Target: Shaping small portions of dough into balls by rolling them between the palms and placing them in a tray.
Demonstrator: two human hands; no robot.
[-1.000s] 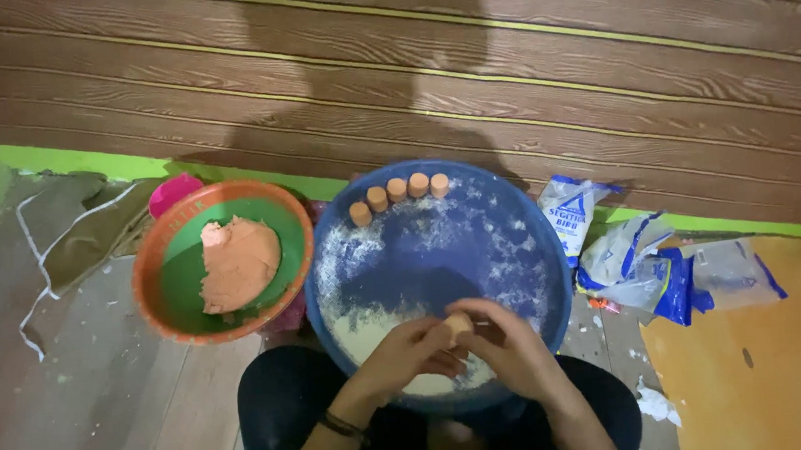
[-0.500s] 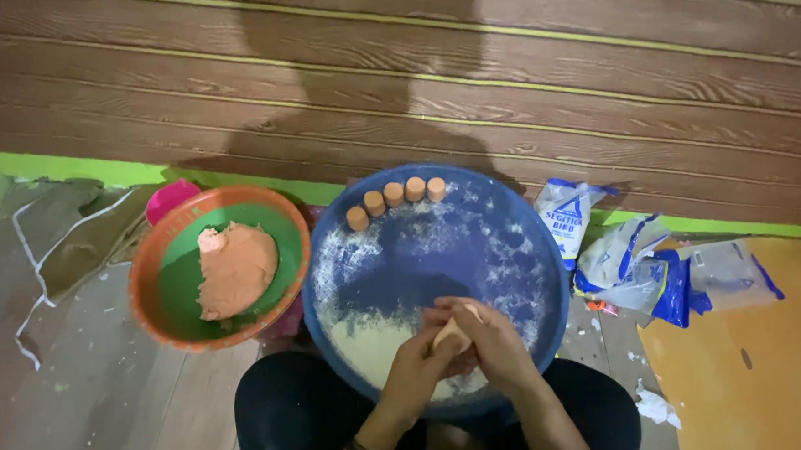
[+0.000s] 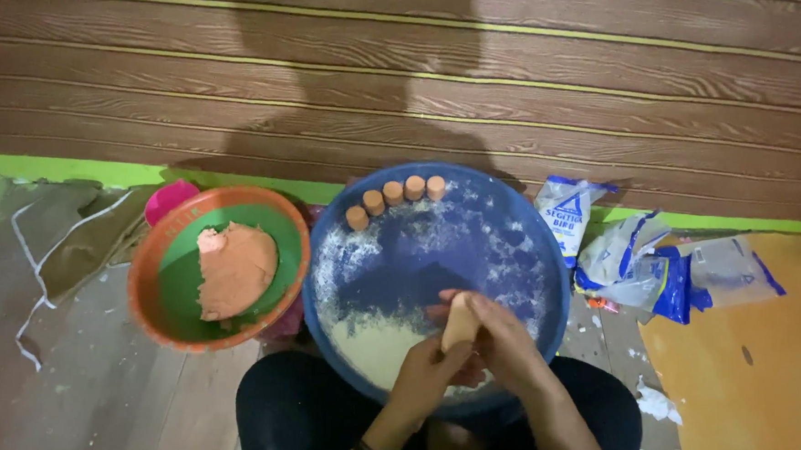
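Note:
Both my hands meet over the near part of a round blue tray dusted with white flour. My left hand and my right hand press together around a pale orange piece of dough, which stands up between the palms as a short log. Several small shaped dough pieces sit in a curved row along the tray's far rim. A heap of flour lies in the tray's near left part, just left of my hands.
An orange-rimmed green bowl holding a lump of orange dough stands left of the tray, with a pink cup behind it. Blue and white plastic flour bags lie to the right. A brown plank wall runs along the back.
My hands have shifted slightly right and closed palm to palm, and the dough between them has gone from a small lump to an upright elongated piece.

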